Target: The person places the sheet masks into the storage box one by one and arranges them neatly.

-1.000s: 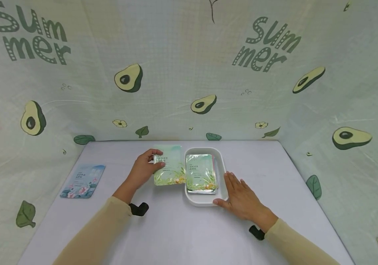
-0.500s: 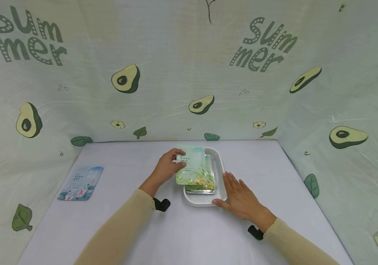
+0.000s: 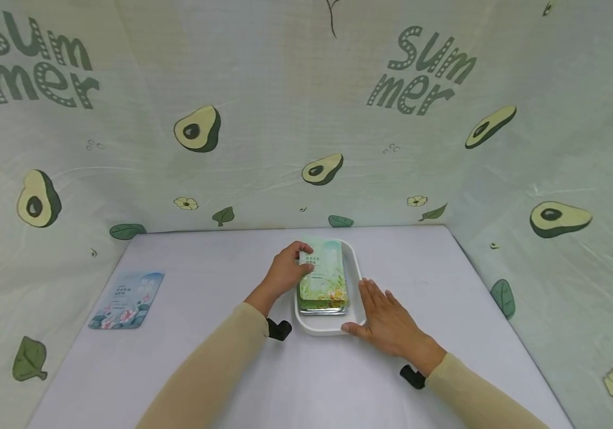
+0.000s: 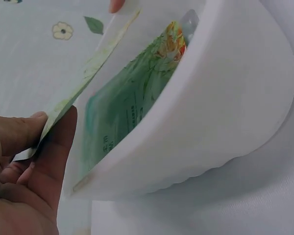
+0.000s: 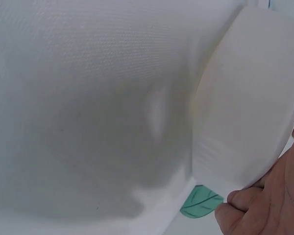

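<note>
My left hand (image 3: 285,271) pinches the left edge of a flat pale-green sachet (image 3: 330,274), printed with grass and flowers, between thumb and fingers. That sachet hangs tilted over a white oval-cornered tray (image 3: 356,310). Inside the tray lies a stack of similar sachets, mostly covered in the head view; the left wrist view shows a green top sachet (image 4: 122,98) below the held one (image 4: 83,78). At the tray's right side rests my right hand (image 3: 395,325), fingers extended along the rim. In the right wrist view its fingertips meet the tray's outer wall (image 5: 250,93).
A blue sachet with pink flowers (image 3: 126,301) lies apart on the left of the white table (image 3: 204,369). Cloth printed with avocados and leaves (image 3: 263,119) rises behind the table and along both sides.
My left hand has carried the green sachet rightward from beside the tray to above the stack. My right hand stays at the tray's right rim. The head view has shifted slightly.
</note>
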Available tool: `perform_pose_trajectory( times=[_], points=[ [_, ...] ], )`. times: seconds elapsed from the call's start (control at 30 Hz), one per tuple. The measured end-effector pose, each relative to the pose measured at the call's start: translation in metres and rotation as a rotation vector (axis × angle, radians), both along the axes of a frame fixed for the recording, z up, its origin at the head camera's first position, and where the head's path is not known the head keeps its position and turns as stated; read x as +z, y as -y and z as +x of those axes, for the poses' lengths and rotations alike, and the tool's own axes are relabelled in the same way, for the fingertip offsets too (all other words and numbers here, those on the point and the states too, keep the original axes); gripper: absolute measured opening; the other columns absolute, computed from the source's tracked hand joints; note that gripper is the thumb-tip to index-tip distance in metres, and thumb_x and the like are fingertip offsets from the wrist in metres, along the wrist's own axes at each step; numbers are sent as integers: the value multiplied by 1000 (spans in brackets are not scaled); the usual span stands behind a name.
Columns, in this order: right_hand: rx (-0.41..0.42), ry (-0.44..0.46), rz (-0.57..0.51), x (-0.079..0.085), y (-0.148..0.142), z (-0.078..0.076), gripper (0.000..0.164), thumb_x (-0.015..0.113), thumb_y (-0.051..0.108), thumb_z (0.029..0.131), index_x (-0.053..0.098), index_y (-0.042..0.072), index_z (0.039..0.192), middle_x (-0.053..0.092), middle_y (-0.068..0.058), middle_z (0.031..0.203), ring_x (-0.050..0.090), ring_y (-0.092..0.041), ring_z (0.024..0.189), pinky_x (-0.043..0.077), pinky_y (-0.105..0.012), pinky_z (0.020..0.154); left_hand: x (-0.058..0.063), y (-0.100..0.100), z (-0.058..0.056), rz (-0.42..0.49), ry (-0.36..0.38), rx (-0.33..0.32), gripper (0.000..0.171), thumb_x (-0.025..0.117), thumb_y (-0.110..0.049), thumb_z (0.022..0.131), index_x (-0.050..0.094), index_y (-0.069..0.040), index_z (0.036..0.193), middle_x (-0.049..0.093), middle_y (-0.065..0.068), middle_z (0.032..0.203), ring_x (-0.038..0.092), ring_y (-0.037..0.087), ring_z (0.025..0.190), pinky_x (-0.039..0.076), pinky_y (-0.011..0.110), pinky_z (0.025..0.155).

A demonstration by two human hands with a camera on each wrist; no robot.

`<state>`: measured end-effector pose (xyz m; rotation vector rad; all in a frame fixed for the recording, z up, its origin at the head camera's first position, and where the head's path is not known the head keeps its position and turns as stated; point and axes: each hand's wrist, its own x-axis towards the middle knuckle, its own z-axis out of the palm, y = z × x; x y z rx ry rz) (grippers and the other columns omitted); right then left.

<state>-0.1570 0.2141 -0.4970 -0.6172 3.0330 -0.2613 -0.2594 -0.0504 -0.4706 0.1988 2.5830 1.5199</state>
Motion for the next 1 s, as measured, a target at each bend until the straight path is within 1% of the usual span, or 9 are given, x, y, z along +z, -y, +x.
perform_pose_trajectory(
  times=[0.1,0.27,0.47,0.67,0.73,0.8,0.93,1.0],
  points=[
    [4,-6,0,0,1,0,111,51,76,98,24,-9,163,31,-30,167,32,-42,157,34,-63,121,-1,-3,-1,-30,7,17,30,75,-13,98,66,-17,127,64,16,137,56,35,133,50,54,107],
    [9,-13,0,0,1,0,110,51,76,98,25,-9,162,31,-30,167,33,-42,156,35,-63,120,-2,-7,-3,-64,40,27,30,76,-13,98,66,-17,127,64,14,130,58,32,120,52,50,101],
    [8,-10,-1,-1,0,0,110,51,76,98,25,-9,162,31,-30,167,32,-42,157,35,-63,120,-6,-10,-6,-114,53,14,32,76,-13,98,65,-16,128,63,11,120,57,27,105,53,44,90],
    [4,-9,-10,-1,0,0,111,51,76,98,25,-10,162,31,-30,167,32,-42,157,35,-63,120,-6,-9,-5,-156,39,-5,32,74,-15,99,64,-15,129,62,9,111,58,25,96,52,40,83],
    [4,-9,-9,-1,1,0,111,51,77,97,25,-9,162,31,-30,167,32,-42,157,34,-63,121,-2,-8,-3,-199,31,4,31,73,-17,100,64,-15,130,64,8,109,59,24,93,52,39,80],
    [2,-8,-8,0,1,0,111,50,77,97,25,-9,162,31,-29,167,32,-41,157,34,-63,121,5,-7,3,-247,18,31,29,69,-18,102,63,-16,130,68,8,114,62,23,90,53,37,76],
    [-3,-6,-13,1,1,1,111,51,77,97,25,-10,162,32,-30,167,32,-42,157,34,-63,121,22,-4,15,-328,-66,86,25,62,-16,105,64,-13,130,72,11,125,65,20,78,53,33,66],
    [-6,-9,-17,1,1,2,112,51,77,97,26,-10,162,32,-30,167,32,-42,156,34,-64,121,25,0,19,-350,-116,105,23,60,-14,106,65,-12,129,72,12,127,65,18,76,54,32,65]
  ],
)
